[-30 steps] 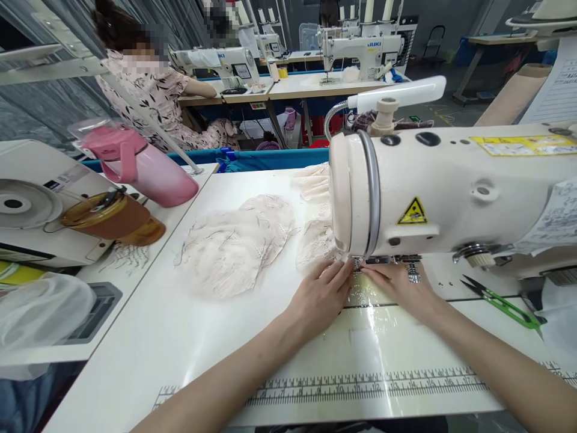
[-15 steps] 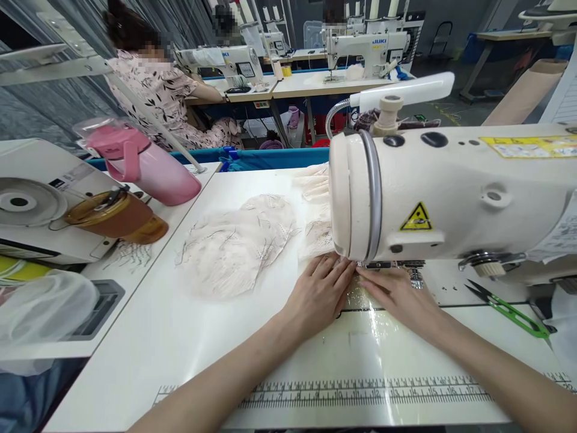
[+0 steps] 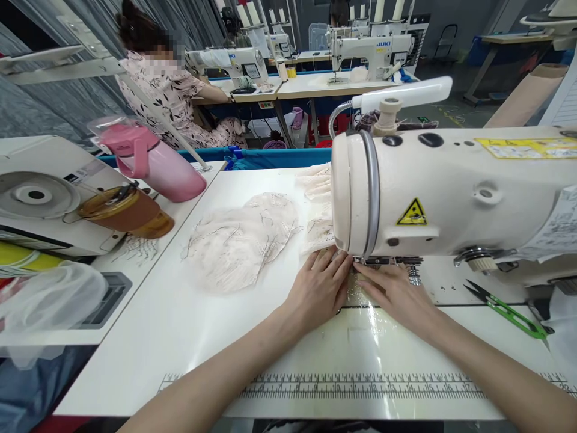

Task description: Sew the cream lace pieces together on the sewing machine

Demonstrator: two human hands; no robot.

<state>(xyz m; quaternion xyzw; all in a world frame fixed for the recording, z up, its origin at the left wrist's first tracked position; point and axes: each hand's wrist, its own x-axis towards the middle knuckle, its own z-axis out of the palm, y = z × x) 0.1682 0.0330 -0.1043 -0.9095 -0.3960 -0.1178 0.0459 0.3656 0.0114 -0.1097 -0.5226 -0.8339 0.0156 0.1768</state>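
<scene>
Both hands flat, gripping nothing: left hand (image 3: 319,287) and right hand (image 3: 393,293) press lace piece (image 3: 356,293) beneath sewing machine (image 3: 446,192) head. Fingertips near needle; a slip risks puncture.

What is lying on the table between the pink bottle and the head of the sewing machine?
In the head view, a pile of pale lace pieces lies on the white table between the pink bottle and the sewing machine.

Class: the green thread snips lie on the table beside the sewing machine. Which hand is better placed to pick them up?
Probably the right hand: the thread snips lie on its side, with bare table between. The left hand would have to cross over.
</scene>
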